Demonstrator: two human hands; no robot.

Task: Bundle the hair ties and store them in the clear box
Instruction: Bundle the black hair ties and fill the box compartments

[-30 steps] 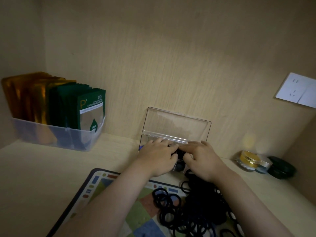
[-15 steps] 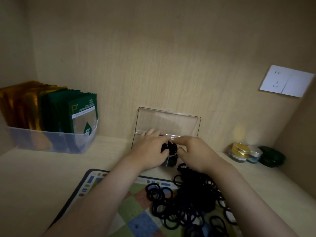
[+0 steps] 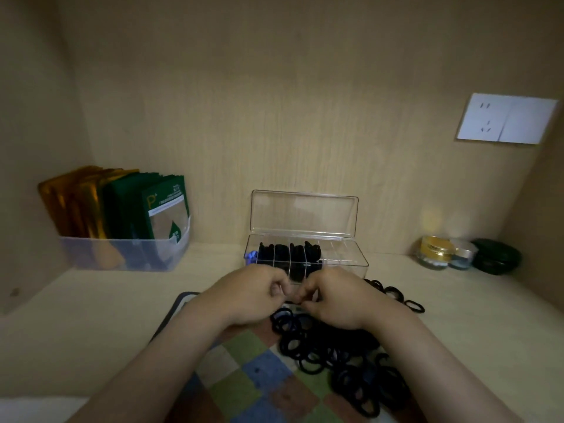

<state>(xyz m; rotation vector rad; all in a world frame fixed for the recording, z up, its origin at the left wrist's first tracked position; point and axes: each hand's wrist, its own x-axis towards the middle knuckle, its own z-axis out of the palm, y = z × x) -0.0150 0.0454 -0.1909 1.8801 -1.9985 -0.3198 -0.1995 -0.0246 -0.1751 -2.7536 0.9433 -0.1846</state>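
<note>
- Head view: my left hand (image 3: 247,296) and right hand (image 3: 338,297) are both curled, fingertips almost meeting; I cannot tell whether they pinch a tie.
- Loose hair ties (image 3: 335,352) lie heaped beneath my wrists. The clear box (image 3: 345,259) stands open just beyond my fingers, its left compartments filled.
- A stretched tie could slip off my fingertips and fly, or my knuckles could nudge the box.

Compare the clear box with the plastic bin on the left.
The clear box has a lid standing open; the plastic bin shows no lid. The clear box is split into compartments holding black hair ties; the plastic bin holds upright sachets. Both are see-through plastic.
</note>
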